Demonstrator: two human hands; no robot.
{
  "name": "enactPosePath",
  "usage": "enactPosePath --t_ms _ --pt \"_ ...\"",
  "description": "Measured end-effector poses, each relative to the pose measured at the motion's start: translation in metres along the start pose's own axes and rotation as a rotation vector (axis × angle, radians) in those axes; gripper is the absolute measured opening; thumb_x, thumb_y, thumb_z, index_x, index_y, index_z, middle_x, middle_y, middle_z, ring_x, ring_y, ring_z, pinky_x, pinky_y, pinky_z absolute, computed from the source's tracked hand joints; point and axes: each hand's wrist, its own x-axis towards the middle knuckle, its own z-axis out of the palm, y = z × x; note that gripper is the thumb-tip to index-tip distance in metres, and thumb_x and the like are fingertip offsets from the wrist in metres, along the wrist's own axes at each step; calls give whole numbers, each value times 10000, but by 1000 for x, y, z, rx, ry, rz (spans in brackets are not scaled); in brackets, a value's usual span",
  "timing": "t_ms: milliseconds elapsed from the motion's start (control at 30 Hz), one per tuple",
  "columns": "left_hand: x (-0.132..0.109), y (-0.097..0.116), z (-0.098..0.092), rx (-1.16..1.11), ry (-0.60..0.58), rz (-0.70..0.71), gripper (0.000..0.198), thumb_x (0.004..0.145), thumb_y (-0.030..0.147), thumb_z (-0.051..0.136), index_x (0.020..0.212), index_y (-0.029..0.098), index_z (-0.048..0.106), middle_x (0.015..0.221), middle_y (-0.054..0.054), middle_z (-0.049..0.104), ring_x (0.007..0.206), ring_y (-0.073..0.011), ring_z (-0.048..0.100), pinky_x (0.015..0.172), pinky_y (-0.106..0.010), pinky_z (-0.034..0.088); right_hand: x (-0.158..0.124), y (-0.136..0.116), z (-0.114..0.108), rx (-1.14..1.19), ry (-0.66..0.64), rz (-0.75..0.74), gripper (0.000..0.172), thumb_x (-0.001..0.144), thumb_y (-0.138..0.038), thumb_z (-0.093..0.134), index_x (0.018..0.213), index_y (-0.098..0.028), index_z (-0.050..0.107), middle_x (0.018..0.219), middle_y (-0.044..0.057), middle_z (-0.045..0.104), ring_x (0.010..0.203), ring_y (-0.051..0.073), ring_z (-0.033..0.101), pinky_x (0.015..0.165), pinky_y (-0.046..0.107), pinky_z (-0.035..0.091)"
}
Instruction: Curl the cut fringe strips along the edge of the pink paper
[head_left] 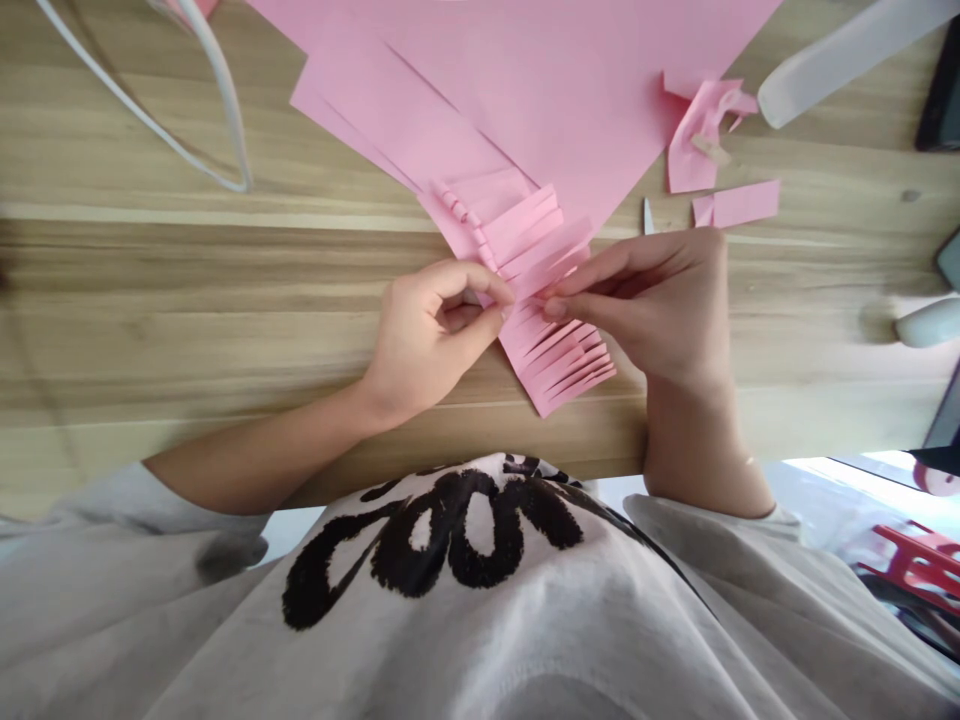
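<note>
As left hand (427,345) and right hand (645,305) pinch slit pink paper (547,350), wood-grain tabletop (225,330)

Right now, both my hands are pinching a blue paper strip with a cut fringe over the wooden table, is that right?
The colour is wrong: the head view shows the fringed paper strip is pink, not blue. The rest stands: your left hand and right hand are pinching it over the wooden table.
</note>
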Motion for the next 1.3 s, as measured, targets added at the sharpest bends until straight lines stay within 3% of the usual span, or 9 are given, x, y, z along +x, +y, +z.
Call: enactPosePath --t_ms 167,367,733,933,1167,1300 --pt "0 2 0 2 -3 -20 140 747 48 760 801 177 762 756 13 741 681 -83 673 600 -164 529 1 4 0 -44 8 -22 187 656 -100 892 682 -243 774 738 13 778 691 203 737 656 372 649" --pt "0 2 0 32 -7 8 121 773 67 750 805 184 748 772 11 744 691 -99 680 602 -194 535 1 3 0 -54 46 -18 170 703 -116 865 757 -265 803 771 4 802 723 208 758 695 383 663" --pt "0 0 0 15 1 1 132 751 59 756 803 181 763 756 9 739 650 -76 648 566 -177 495 1 4 -1 -51 61 -1 176 718 -96 843 780 -258 811 777 -9 808 711 202 764 698 382 673" --pt "0 0 0 8 -6 2 146 752 49 755 805 185 766 768 8 749 679 -87 669 602 -178 530 0 0 0 -71 37 -29 204 719 -83 845 766 -277 804 791 4 807 744 210 746 725 379 649" --pt "-1 -2 0 13 -22 17 141 759 67 753 820 193 761 775 11 742 672 -97 662 586 -203 521 2 2 2 -83 35 -50 210 641 -101 885 668 -271 765 710 3 776 675 207 704 627 373 614" --pt "-1 1 0 43 -21 9 118 776 71 755 809 183 746 761 9 731 679 -101 667 597 -208 533 2 4 1 -93 39 -27 166 695 -116 860 734 -262 793 764 1 795 714 209 738 690 386 652"
